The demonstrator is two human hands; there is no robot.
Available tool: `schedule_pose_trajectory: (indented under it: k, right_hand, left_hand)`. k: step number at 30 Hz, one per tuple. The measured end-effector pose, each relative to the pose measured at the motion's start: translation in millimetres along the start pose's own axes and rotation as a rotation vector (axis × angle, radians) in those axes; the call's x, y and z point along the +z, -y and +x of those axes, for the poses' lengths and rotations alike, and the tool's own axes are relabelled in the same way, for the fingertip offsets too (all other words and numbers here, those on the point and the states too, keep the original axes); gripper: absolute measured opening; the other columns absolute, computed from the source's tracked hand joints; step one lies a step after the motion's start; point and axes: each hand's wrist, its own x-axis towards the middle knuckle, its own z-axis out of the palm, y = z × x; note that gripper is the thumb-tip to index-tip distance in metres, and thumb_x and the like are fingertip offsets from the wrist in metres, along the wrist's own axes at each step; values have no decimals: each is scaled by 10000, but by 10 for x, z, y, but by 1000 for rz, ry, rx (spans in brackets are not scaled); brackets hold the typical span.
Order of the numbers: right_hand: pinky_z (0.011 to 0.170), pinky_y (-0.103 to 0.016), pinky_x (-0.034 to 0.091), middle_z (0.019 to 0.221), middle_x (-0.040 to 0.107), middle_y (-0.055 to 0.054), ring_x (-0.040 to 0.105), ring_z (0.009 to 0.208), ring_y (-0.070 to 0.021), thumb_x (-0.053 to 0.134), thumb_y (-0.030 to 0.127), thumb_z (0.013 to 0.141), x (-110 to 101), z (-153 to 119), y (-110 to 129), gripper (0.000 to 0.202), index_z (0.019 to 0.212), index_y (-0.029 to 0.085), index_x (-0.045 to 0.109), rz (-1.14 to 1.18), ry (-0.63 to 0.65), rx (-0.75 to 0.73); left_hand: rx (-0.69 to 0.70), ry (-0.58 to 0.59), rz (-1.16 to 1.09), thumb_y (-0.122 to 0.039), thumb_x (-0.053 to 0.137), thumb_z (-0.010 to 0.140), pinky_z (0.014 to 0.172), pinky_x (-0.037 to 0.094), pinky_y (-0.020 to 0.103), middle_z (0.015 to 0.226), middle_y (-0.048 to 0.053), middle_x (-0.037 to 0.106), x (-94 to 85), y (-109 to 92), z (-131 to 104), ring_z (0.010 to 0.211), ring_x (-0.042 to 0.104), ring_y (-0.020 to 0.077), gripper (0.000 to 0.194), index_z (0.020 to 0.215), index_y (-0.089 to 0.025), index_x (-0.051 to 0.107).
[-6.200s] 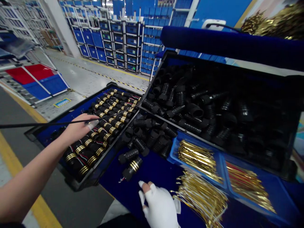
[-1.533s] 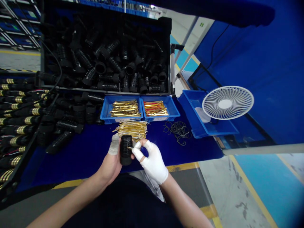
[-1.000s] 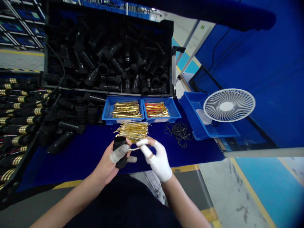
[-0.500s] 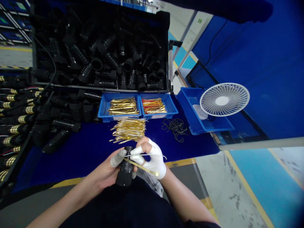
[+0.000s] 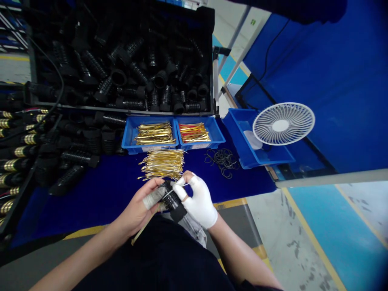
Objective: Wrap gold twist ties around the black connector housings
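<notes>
My left hand (image 5: 142,207), with finger covers, is closed around a black ribbed tube (image 5: 176,207) held tilted above my lap. My right hand (image 5: 198,202), in a white glove with some bare fingertips, pinches a thin white wire (image 5: 169,193) that lies across the tube's ribs. A gold strip (image 5: 141,232) sticks out below my left hand, pointing down and left; where it meets the tube is hidden. Just beyond the hands lies a pile of gold strips with white wires (image 5: 163,163) on the blue table (image 5: 106,202).
Two blue bins with gold strips (image 5: 125,139) and red-and-gold strips (image 5: 222,137) stand behind the pile. Black rings (image 5: 222,159) lie to the right. A white fan grille (image 5: 283,123) leans over a blue tray (image 5: 242,155). A big crate (image 5: 121,110) holds black ribbed tubes.
The ribbed tube has turned, its lower end now pointing down and right. The gold strip has swung from the right side to the lower left. My right hand has shifted its pinch along the wire.
</notes>
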Motion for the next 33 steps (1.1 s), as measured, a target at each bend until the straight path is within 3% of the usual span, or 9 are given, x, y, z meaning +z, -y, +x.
schedule_pose_trajectory:
  k: [6, 11, 13, 17, 19, 22, 25, 29, 33]
  right_hand:
    - [755, -295, 473, 793, 636, -5, 618, 762, -164, 588, 200, 923, 54, -46, -51, 128, 796, 212, 573, 48, 58, 16]
    - [667, -314, 424, 763, 641, -21, 580, 674, -172, 615, 270, 923, 5, -95, -125, 120, 813, 225, 623, -29, 240, -392]
    - [651, -328, 404, 697, 605, -15, 552, 637, -175, 595, 304, 945, 37, -117, -143, 194, 766, 228, 608, 69, 145, -358]
    - [513, -304, 329, 520, 340, 44, 341, 458, -145, 382, 474, 1028, 126, -142, -25, 431, 694, 240, 522, 643, -308, -94]
    - [485, -297, 329, 504, 300, 56, 302, 426, -136, 356, 505, 1030, 142, -142, 57, 458, 689, 242, 513, 745, -365, -42]
    - [649, -324, 462, 678, 579, -11, 558, 624, -173, 547, 388, 974, 132, -146, 68, 235, 830, 221, 630, 322, -53, -23]
    - [775, -313, 468, 904, 682, -48, 640, 831, -197, 634, 242, 903, 123, -171, -52, 78, 972, 209, 649, -170, 252, -3]
    - [697, -281, 416, 853, 670, -31, 629, 754, -181, 632, 206, 875, 124, -208, -179, 73, 945, 205, 612, -470, 434, -61]
    - [621, -315, 332, 773, 629, -20, 564, 654, -180, 655, 250, 857, 109, -199, -218, 71, 898, 205, 619, -620, 495, -232]
  left_hand:
    - [67, 85, 362, -413, 791, 804, 743, 479, 284, 809, 42, 661, -78, 35, 27, 770, 580, 178, 293, 881, -134, 742]
    - [114, 38, 441, -404, 689, 887, 772, 470, 311, 886, 62, 674, -203, 25, 64, 835, 592, 219, 261, 960, -162, 753]
    - [216, 22, 637, -388, 677, 894, 828, 463, 330, 920, 76, 677, -271, 2, 91, 897, 594, 241, 233, 897, -173, 768]
    - [360, 5, 924, -382, 698, 870, 860, 457, 353, 894, 80, 679, -371, -38, 125, 894, 586, 250, 235, 743, -189, 743]
    - [373, 0, 935, -377, 686, 876, 864, 462, 355, 893, 79, 682, -386, -42, 126, 892, 588, 249, 220, 769, -195, 746]
    - [373, -12, 942, -380, 679, 871, 834, 473, 348, 877, 75, 678, -386, -36, 121, 872, 589, 249, 207, 796, -201, 750]
    - [365, -16, 950, -386, 680, 861, 820, 478, 348, 847, 68, 664, -393, -33, 125, 857, 589, 251, 208, 779, -204, 740]
    - [372, -20, 936, -372, 681, 866, 850, 471, 352, 829, 63, 649, -407, -37, 134, 874, 592, 253, 199, 772, -204, 730]
    - [371, -21, 927, -361, 664, 884, 845, 466, 345, 824, 59, 648, -410, -44, 131, 866, 591, 247, 221, 739, -203, 713]
